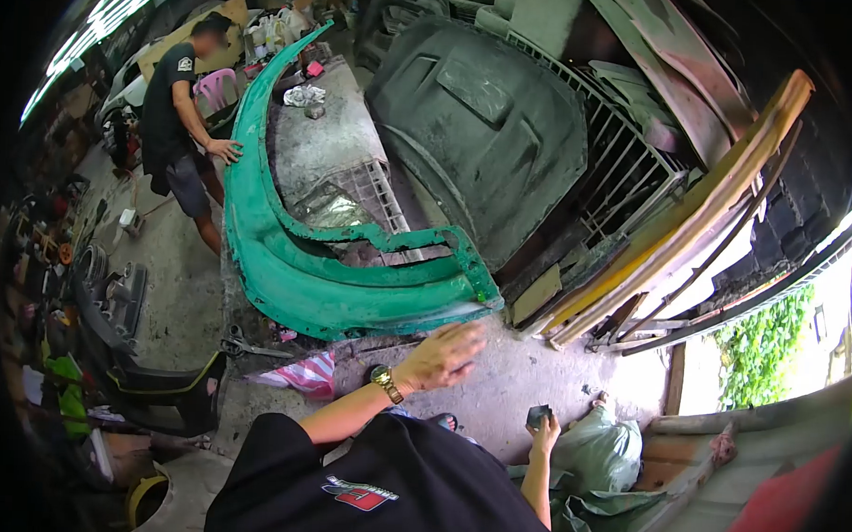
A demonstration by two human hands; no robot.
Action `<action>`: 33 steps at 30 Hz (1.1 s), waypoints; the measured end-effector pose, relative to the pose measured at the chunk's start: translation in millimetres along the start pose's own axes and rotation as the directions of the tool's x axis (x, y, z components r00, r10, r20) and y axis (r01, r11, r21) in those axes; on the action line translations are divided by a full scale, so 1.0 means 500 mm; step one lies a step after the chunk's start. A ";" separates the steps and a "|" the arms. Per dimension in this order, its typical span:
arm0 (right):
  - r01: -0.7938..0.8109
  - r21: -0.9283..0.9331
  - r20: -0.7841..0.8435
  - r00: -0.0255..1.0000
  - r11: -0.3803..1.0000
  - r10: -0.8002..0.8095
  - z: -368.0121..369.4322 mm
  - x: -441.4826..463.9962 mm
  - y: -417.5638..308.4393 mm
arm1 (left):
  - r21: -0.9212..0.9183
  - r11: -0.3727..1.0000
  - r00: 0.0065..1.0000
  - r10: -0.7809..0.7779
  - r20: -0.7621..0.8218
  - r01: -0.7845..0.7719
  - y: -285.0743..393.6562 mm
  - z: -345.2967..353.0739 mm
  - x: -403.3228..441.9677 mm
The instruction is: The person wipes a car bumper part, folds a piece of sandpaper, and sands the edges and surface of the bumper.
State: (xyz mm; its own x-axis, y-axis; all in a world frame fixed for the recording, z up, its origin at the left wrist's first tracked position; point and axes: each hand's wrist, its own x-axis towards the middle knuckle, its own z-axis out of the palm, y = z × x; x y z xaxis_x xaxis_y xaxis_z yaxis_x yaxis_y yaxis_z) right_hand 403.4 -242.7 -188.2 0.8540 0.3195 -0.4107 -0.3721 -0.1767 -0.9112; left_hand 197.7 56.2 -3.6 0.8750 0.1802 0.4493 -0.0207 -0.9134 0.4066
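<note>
Since that long green panel [331, 296] curves along the side of the grey work surface [327, 150] with its broad end right in front of the wearer, the thing to worry about is probably balance. What's holding it up underneath can't really be made out, so if the near end is poorly supported, a firm push there could tip or slide it.

The wearer's two hands are well apart. The left hand [437, 360] has its fingers loosely extended just beside the panel's near edge, gripping nothing; can't tell whether the fingertips touch. That edge looks pretty rough and chipped in spots, so a careless swipe could mean a nick. There's also a watch [385, 384] on that wrist, and a metal band could scratch the green surface if it dragged across.

The right hand [545, 433] has its fingers wrapped around a small dark block [539, 417], off to the side near a pale green sack [605, 450]. A loose grip and it'd end up on the floor.

Then there's the co-worker [174, 93] touching the panel farther along. If the two push against each other, that thin, curved shape might twist.
</note>
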 end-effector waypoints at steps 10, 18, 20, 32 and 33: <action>-0.056 -0.143 0.051 0.997 0.988 0.064 0.019 -0.023 0.008 | 0.067 0.944 0.940 -0.314 -0.131 0.324 -0.069 -0.076 0.012; -0.042 -0.183 0.030 0.998 0.982 0.048 0.046 -0.036 -0.004 | 0.080 0.877 0.878 -0.463 -0.117 0.473 -0.137 -0.152 -0.205; -0.027 -0.198 -0.005 1.000 0.980 0.026 0.057 -0.052 0.003 | 0.058 0.853 0.851 -0.510 -0.127 0.519 -0.156 -0.159 -0.209; -0.119 -0.218 -0.168 0.982 0.969 0.082 0.091 -0.224 0.042 | -0.451 0.893 0.929 0.160 0.332 0.007 -0.081 -0.080 0.020; -0.148 -0.195 -0.181 0.977 0.970 0.112 0.085 -0.237 0.052 | -0.466 0.885 0.930 0.165 0.327 0.007 -0.061 -0.058 0.017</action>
State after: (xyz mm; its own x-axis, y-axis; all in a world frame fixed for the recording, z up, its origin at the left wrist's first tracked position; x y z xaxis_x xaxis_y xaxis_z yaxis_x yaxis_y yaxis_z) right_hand 277.1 -245.8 -164.4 0.8585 0.1234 -0.4977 -0.4158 -0.4005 -0.8165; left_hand 191.7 96.4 11.0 0.9690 -0.1026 0.2248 -0.2375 -0.6372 0.7332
